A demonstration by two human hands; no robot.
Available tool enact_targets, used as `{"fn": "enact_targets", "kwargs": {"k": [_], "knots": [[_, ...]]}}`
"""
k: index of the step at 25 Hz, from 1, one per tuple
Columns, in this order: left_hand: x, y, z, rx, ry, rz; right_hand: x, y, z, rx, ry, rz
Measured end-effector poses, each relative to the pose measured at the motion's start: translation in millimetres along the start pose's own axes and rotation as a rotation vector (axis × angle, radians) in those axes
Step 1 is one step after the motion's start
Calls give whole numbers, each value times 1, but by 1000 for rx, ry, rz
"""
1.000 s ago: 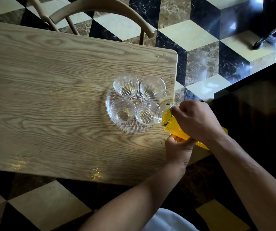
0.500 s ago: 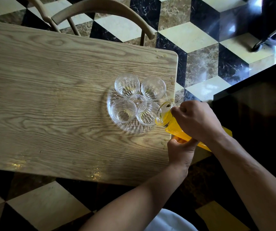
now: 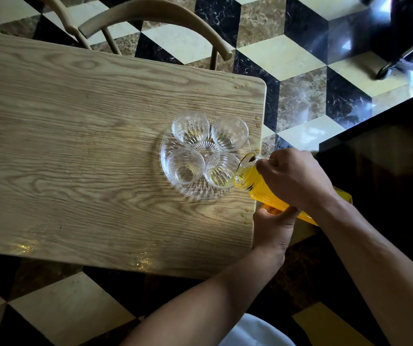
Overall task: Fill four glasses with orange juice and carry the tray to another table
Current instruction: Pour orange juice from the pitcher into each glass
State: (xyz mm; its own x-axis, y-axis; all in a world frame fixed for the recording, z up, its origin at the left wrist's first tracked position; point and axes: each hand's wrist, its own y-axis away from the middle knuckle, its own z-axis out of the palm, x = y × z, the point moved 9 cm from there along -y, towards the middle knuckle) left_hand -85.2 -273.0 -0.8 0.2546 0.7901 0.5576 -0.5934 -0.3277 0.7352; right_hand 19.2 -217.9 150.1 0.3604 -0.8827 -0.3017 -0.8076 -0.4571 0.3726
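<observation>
step: first pour | right hand (image 3: 294,178) grips tilted juice pitcher (image 3: 255,186), left hand (image 3: 274,224) clasps it from beneath | spout over nearest glass (image 3: 220,169) on tray (image 3: 193,192) just beyond hands | done: none filled | left: four fills, carry

Both hands held a tilted jug (image 3: 258,188) of orange juice, the right hand (image 3: 292,178) gripping on top, the left hand (image 3: 274,221) supporting beneath. Its spout hung over the nearest of four glasses (image 3: 220,171) on a clear tray (image 3: 200,194) upon the wooden table (image 3: 75,146).
</observation>
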Motion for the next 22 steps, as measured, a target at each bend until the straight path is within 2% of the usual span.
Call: {"fn": "enact_targets", "kwargs": {"k": [22], "knots": [[2,9,1,48,1,-7,-9,5,-6,-10,25,3]]}}
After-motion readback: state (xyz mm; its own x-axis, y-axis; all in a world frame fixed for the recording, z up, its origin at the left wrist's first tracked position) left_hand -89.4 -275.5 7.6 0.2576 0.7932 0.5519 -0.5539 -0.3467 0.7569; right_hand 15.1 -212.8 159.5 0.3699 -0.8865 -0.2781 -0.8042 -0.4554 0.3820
